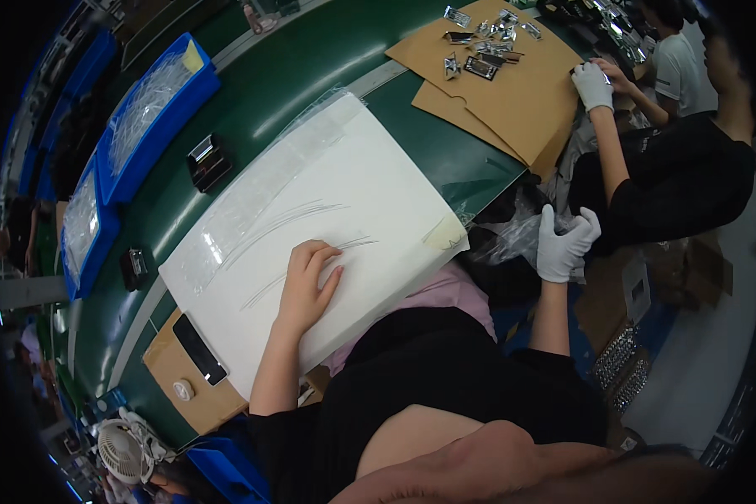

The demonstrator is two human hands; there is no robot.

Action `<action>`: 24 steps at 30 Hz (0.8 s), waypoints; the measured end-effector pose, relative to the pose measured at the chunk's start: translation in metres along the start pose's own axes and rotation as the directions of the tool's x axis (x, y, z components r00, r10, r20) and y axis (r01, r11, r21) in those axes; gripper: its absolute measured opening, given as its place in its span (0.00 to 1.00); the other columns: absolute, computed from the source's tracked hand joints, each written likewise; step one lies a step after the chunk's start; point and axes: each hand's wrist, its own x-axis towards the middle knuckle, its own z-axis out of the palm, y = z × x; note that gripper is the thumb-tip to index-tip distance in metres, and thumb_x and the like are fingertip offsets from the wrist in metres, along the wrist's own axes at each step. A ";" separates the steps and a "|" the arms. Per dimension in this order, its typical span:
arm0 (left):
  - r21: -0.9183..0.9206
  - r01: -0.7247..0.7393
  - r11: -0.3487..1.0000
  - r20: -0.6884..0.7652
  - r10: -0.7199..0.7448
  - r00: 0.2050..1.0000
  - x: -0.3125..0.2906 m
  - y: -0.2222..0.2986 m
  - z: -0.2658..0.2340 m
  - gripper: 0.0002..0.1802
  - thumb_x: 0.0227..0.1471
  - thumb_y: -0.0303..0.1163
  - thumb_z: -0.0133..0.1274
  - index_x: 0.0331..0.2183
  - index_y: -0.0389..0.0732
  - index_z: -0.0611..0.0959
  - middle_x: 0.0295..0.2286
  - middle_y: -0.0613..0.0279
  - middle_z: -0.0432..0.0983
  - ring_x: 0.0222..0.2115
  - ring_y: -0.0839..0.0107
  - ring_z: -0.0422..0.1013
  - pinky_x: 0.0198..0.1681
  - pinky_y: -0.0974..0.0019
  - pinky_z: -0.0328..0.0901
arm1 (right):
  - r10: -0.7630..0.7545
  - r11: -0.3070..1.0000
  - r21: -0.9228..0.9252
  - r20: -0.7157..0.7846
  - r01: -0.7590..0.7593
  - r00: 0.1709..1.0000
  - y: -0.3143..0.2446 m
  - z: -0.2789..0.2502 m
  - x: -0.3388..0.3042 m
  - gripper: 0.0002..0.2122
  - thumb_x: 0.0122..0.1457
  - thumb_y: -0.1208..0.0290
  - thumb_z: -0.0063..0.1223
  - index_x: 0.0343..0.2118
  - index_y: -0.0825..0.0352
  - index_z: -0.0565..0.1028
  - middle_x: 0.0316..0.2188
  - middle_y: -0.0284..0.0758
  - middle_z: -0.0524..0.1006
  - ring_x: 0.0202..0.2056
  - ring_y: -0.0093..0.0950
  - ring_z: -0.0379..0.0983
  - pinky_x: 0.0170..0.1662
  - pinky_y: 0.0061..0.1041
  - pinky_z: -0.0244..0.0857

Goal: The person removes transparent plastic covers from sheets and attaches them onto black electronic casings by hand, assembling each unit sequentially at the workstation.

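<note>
My bare left hand (309,286) rests on a white board (370,168), fingers loosely bent and thumb apart, holding nothing. Dark curved lines mark the board beside the fingertips, and clear tape or film covers its far left side. Out past the board's right end, my right hand (564,244) wears a white glove. Its thumb and fingers stand apart next to crumpled clear plastic (512,239). Some of that plastic shows behind the glove, and whether the fingers touch it is unclear.
Blue bins (202,88) of clear bags line the left. Dark glossy cases (208,164) stand on the green table. A phone (200,349) lies by the board, a tape roll (184,389) on cardboard. Shiny parts (483,63) cover cardboard at upper right, near another person's gloved hand (594,86).
</note>
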 end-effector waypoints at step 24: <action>0.079 0.123 0.989 -0.246 -0.100 0.964 0.016 -0.018 -0.016 0.17 0.53 0.24 0.57 0.46 0.38 0.77 0.45 0.54 0.73 0.47 0.56 0.70 0.54 0.62 0.65 | 0.136 0.915 0.143 0.772 -0.378 0.621 0.054 0.061 -0.116 0.18 0.68 0.63 0.44 0.49 0.71 0.78 0.48 0.46 0.78 0.49 0.41 0.75 0.53 0.32 0.67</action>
